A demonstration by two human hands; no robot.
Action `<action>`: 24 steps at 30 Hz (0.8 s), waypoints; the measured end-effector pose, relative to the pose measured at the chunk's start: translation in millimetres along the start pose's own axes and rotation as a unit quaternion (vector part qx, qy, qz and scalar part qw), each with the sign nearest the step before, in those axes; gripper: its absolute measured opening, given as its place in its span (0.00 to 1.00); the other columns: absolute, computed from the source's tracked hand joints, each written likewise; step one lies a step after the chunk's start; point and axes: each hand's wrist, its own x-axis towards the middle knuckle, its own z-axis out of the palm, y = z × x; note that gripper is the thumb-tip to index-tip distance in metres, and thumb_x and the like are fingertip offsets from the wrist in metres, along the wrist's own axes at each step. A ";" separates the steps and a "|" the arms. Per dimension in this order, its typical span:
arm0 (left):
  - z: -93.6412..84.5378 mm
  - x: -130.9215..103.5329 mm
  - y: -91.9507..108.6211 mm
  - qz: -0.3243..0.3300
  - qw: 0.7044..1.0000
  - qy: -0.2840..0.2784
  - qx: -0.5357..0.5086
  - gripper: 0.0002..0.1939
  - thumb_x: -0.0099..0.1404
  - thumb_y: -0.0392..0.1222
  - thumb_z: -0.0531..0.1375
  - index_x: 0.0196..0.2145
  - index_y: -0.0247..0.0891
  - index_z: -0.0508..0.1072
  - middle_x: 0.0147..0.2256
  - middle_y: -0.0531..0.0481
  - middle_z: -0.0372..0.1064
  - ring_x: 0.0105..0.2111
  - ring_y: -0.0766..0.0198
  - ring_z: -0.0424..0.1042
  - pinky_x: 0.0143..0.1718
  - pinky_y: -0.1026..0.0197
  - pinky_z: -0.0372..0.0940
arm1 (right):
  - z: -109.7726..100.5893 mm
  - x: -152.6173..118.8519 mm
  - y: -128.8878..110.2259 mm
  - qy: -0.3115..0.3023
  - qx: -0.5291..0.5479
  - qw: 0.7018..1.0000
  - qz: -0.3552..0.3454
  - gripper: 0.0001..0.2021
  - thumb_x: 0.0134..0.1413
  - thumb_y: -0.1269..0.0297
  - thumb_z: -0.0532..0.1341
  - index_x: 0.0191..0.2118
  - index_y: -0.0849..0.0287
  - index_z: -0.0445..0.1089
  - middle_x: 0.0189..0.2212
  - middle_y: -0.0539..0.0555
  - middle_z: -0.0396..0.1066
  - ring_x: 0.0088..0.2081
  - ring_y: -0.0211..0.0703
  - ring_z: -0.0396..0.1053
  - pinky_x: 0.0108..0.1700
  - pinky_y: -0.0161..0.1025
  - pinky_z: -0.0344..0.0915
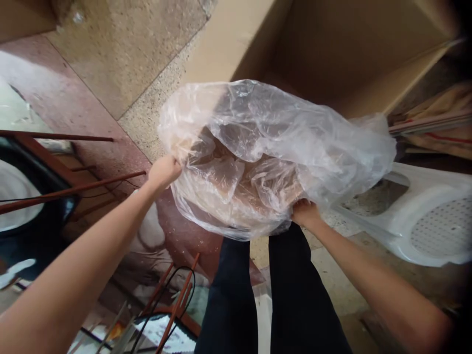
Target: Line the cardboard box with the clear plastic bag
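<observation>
A large clear plastic bag (265, 123) spreads out in front of my legs, its mouth gaping toward me. My left hand (164, 171) is closed on the left edge of the bag. On the lower right side, my right hand (306, 213) grips the bag too, with its fingertips partly hidden by the plastic. Brownish patches show through the film, and I cannot tell whether something lies inside. Behind the bag stands an open cardboard box (236, 34), partly covered by the plastic.
At the right lies a white plastic chair (398, 216) with a perforated part. Red-brown metal rods (73, 189) and a black-framed item (40, 172) stand at the left. Another cardboard box (25, 17) is at the upper left. The floor (121, 54) is speckled tile with a reddish band.
</observation>
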 end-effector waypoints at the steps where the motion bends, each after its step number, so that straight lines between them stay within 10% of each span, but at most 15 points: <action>1: 8.4 -17.4 -1.5 -0.017 0.999 0.037 -0.010 0.20 0.67 0.36 0.45 0.47 0.24 0.71 0.45 0.31 0.72 0.46 0.49 0.71 0.46 0.53 0.65 | 3.1 -9.3 -6.7 -0.007 -0.001 1.000 0.013 0.19 0.57 0.66 0.55 0.51 0.70 0.71 0.50 0.72 0.68 0.54 0.64 0.64 0.55 0.56 0.58; 3: 27.8 -59.5 -4.9 -0.045 0.992 0.117 -0.021 0.23 0.69 0.36 0.40 0.53 0.23 0.65 0.49 0.28 0.67 0.51 0.47 0.67 0.49 0.50 0.63 | 10.9 -30.8 -19.5 -0.017 0.003 1.000 0.019 0.21 0.59 0.63 0.53 0.52 0.73 0.70 0.51 0.74 0.67 0.54 0.65 0.64 0.57 0.56 0.56; 5: 49.1 -104.4 -5.4 0.078 0.969 0.227 -0.059 0.20 0.70 0.42 0.44 0.48 0.28 0.68 0.43 0.32 0.69 0.47 0.47 0.68 0.48 0.48 0.63 | 18.3 -50.4 -28.6 -0.025 0.016 1.000 -0.003 0.24 0.60 0.60 0.53 0.54 0.74 0.68 0.53 0.73 0.65 0.55 0.63 0.63 0.58 0.54 0.55; 7: 71.7 -140.7 -0.4 0.337 0.936 0.100 -0.028 0.17 0.69 0.44 0.47 0.47 0.35 0.70 0.43 0.38 0.70 0.46 0.50 0.68 0.49 0.50 0.61 | 24.3 -61.0 -32.5 -0.034 0.031 0.998 -0.033 0.24 0.61 0.59 0.53 0.56 0.73 0.66 0.56 0.71 0.64 0.56 0.59 0.62 0.59 0.50 0.55; 9: 95.8 -158.1 8.6 0.431 0.899 -0.069 0.037 0.17 0.69 0.45 0.49 0.49 0.38 0.71 0.45 0.40 0.70 0.48 0.51 0.67 0.51 0.51 0.59 | 28.8 -58.6 -32.6 -0.049 0.044 0.996 -0.055 0.24 0.62 0.60 0.52 0.57 0.71 0.65 0.58 0.68 0.63 0.58 0.57 0.62 0.59 0.47 0.55; 15: 146.9 -105.4 12.3 0.293 0.922 -0.214 0.133 0.23 0.58 0.39 0.63 0.52 0.35 0.73 0.54 0.31 0.68 0.56 0.42 0.64 0.57 0.44 0.52 | 38.1 -11.4 -27.7 -0.110 0.054 0.991 -0.045 0.23 0.62 0.60 0.51 0.59 0.63 0.66 0.61 0.64 0.61 0.60 0.59 0.59 0.60 0.54 0.55; 24: 120.5 -48.6 -31.8 0.049 0.976 -0.190 0.099 0.28 0.63 0.35 0.52 0.61 0.32 0.65 0.66 0.35 0.49 0.68 0.45 0.37 0.65 0.41 0.29 | 62.9 -16.8 -17.7 -0.068 0.109 0.992 0.004 0.18 0.58 0.65 0.54 0.50 0.60 0.74 0.55 0.68 0.67 0.59 0.65 0.61 0.60 0.61 0.53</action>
